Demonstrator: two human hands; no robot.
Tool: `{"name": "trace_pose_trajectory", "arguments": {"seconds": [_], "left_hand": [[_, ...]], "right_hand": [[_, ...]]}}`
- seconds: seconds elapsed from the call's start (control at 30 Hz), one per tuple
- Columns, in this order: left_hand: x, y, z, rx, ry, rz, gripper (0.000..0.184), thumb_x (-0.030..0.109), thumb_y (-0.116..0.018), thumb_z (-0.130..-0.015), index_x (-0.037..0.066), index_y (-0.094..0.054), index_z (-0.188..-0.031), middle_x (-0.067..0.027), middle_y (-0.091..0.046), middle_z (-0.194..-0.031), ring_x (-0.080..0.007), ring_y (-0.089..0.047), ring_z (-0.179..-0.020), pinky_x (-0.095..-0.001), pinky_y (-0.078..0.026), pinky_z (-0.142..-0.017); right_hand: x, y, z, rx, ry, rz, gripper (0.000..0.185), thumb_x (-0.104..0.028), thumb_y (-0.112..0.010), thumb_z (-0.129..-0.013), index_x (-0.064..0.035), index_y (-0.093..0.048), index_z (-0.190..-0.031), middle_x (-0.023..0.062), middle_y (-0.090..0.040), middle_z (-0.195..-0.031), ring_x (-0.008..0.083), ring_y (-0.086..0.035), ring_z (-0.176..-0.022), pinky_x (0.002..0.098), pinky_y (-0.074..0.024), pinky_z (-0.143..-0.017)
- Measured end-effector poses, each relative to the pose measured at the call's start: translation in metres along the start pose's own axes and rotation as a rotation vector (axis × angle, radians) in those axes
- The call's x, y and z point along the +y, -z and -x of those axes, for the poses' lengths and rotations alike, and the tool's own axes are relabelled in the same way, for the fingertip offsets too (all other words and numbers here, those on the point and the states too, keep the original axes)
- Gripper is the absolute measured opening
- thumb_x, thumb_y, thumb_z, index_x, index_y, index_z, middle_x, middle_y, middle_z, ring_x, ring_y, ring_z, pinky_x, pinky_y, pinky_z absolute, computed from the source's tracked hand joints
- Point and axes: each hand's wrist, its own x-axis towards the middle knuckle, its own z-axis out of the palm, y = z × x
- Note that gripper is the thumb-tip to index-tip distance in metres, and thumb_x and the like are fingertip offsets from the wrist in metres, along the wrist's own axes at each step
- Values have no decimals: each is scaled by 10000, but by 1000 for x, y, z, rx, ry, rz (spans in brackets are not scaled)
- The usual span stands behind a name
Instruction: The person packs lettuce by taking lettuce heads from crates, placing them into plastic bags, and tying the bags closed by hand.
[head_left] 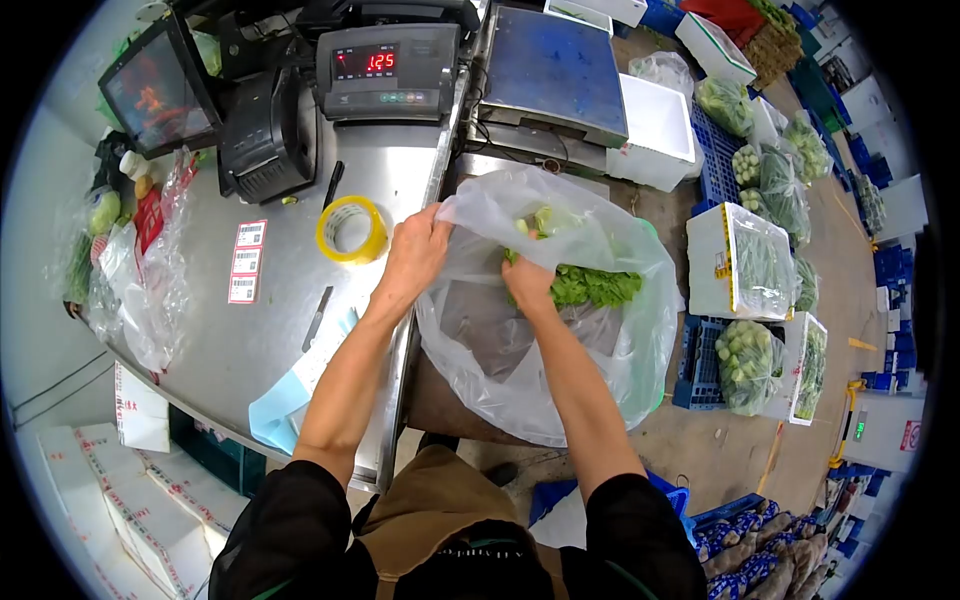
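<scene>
A large clear plastic bag [480, 370] lies spread open in front of me, its mouth toward me. My left hand [420, 245] is closed on the bag's upper left rim and lifts it. Inside the bag, my right hand [528, 282] has its fingers wrapped round the stem end of a bunch of leafy green vegetable [595, 287]. The leaves point to the right. Pale cut stems [545, 222] show blurred through the plastic above that hand. The fingertips of my right hand are partly hidden by leaves.
On the steel table at left are yellow tape [352, 230], a knife [318, 318], a black pen [334, 184], labels [246, 262] and a label printer [265, 135]. A scale display [388, 70] and blue scale platform [553, 75] stand behind. Foam boxes [708, 262] and bagged vegetables [750, 365] are at right.
</scene>
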Motion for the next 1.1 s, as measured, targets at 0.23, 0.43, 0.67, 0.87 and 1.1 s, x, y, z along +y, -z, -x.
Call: {"name": "trace_pose_trajectory", "arguments": {"seconds": [0.23,0.43,0.67,0.87,1.1], "left_hand": [[-7,-3,-29,60,91,68,425,330,-387,-912,-41,-594,-934,-254,-605,-762,-410,-597,-763,-436,-449,-702],[-13,-13,-39,24,203,227,487,404,-420,-921,-49,-569,-827,-84,-510,-589,-194,-538,-569,-355,-412,-539],[-1,-19,-24,-252,113,-36,535,416,-345,-915,-50,-609,-910,-243,-616,-776,-388,-587,-762,-412,-456,-736],[-29,-18,-24,-167,340,227,382,351,-452,-911,10,-590,-809,-53,-515,-586,-156,-478,-501,-304,-380,-463],[-12,-20,-41,-125,312,380,326,329,-506,-898,31,-562,-776,-19,-494,-574,-121,-427,-451,-280,-330,-422]], "right_hand": [[-33,-14,-7,-359,139,587,472,-222,-643,-739,-62,-515,-1165,160,-552,-992,363,-550,-960,585,-415,-712],[-7,21,3,-200,251,411,730,-517,-615,-780,-191,-365,-1384,281,-349,-1362,456,-292,-1270,674,-206,-957],[-14,-32,29,-114,-72,386,763,-477,-606,-796,-130,-320,-1412,307,-272,-1389,520,-241,-1253,692,-246,-888],[-7,-63,-6,24,-238,302,735,-564,-498,-819,-91,-401,-1374,214,-389,-1384,456,-305,-1255,682,-261,-879],[26,34,-21,-242,-23,-265,647,-447,-625,-798,-37,-486,-1279,201,-512,-1263,353,-471,-1164,520,-365,-931]]}}
